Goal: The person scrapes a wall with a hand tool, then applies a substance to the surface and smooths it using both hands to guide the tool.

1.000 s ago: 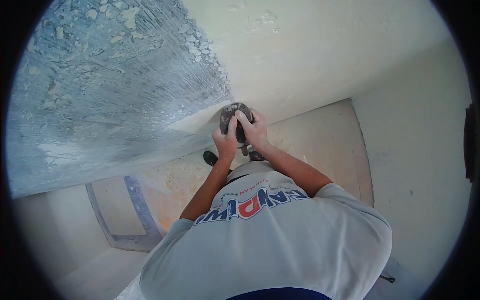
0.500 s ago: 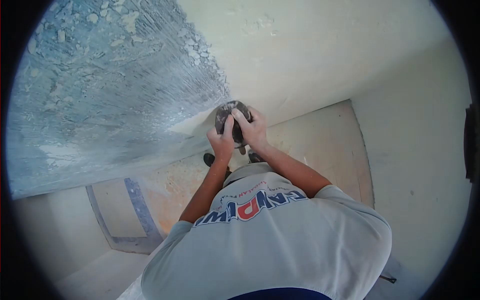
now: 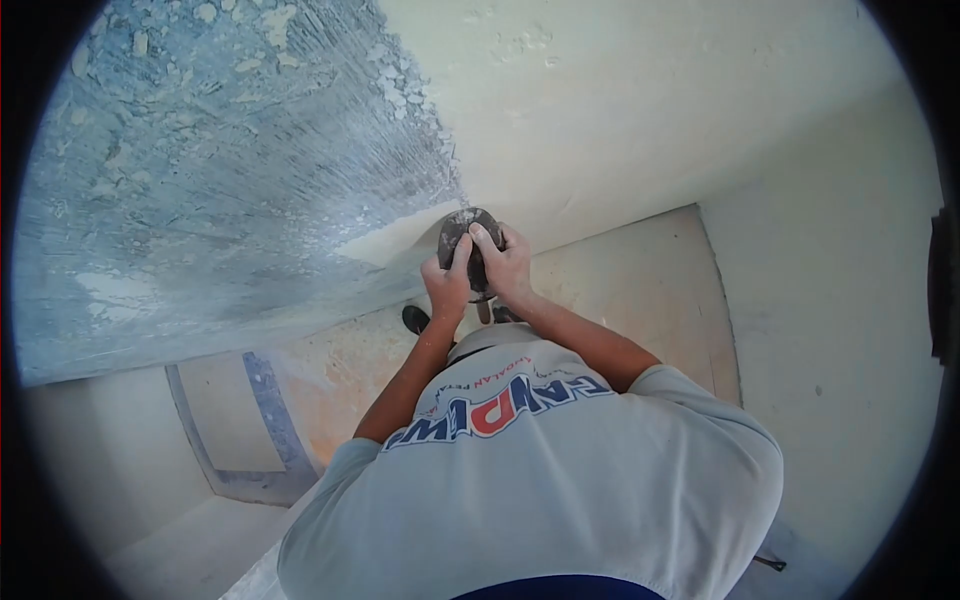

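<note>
Both of my hands grip a dark oval block (image 3: 455,232), dusted with white powder, against the lower part of the wall. My left hand (image 3: 447,287) is closed on its left side, with the thumb pointing up along its back. On the right side, my right hand (image 3: 508,268) is closed on it too, its thumb lying over the back near the other thumb. The block's face toward the wall is hidden. It sits by the border between the rough blue-grey wall area (image 3: 250,150) and the smooth cream wall area (image 3: 620,110).
A bare pale wedge (image 3: 400,236) lies left of the block. Below is a stained floor (image 3: 630,270), with a dark shoe (image 3: 415,319) near the wall. Another wall (image 3: 830,300) rises at the right. A blue-edged pale panel (image 3: 235,420) is at lower left.
My hands and the block have shifted slightly down and right in the picture, showing more of the pale wedge beside it. The view has tilted a little. The grip looks the same.
</note>
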`<state>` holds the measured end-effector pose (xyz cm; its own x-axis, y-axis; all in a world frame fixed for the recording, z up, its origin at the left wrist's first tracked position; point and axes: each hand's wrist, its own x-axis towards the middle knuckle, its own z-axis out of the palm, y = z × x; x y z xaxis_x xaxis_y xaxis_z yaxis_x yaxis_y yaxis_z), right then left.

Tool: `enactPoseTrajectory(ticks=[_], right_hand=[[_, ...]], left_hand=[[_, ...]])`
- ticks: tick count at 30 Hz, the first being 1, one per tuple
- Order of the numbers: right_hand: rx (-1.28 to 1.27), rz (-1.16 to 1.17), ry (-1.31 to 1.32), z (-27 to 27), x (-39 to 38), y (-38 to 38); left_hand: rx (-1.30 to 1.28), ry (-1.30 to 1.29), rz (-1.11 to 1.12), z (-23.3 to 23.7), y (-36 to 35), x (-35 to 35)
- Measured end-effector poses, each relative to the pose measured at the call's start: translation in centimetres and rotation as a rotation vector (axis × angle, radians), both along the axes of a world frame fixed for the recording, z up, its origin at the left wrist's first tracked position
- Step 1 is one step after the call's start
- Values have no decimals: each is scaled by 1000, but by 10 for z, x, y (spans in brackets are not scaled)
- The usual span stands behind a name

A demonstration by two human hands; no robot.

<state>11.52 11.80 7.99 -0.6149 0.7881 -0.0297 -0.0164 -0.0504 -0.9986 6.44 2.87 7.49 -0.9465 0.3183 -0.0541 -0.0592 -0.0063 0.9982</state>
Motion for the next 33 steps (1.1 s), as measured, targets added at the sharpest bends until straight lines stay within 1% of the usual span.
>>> enactPoseTrajectory(ticks=[2,3,5,6,7,9,10,11,13,14,16,20,24,27,30,33], right_hand=[[28,42,20,18,-6,5],[11,43,94,29,-9,6],[19,23,98,23,-10,5],[31,-6,103,16,-10,4],[12,-11,55,-3,-6,3],[-107,46,-111,-18,10,0],[-181,14,-60,-18,10,-5],[-178,15,-56,-18,8,-2],[-243,117,41,-19,10,0],[-62,147,7,-23,9,4],[-59,135,3,-20,11,-2],[-95,101,-10,-22,13,1],[-46,93,59,-13,8,0],[14,89,28,-23,6,-2],[42,51,8,-25,6,-2],[83,38,-31,-9,8,-5]], left_hand=[[57,71,-12,26,4,-8],[55,74,-8,25,6,-12],[47,71,-31,17,5,-15],[-75,26,-72,9,0,-14],[-65,-47,-85,-6,-4,-13],[-39,-193,-88,-23,-5,-2],[-33,-187,-90,-20,-4,0],[-2,-180,-85,-18,-4,1],[1,-185,-99,-18,-11,1],[-5,-191,-99,-21,-13,-1],[67,-273,-67,-25,-11,-4],[123,-223,-116,-24,-13,5],[116,-176,-105,-23,-12,6],[71,-153,-73,-24,-12,5],[42,-198,-30,-29,-9,5],[36,-182,-33,-20,-8,6]])
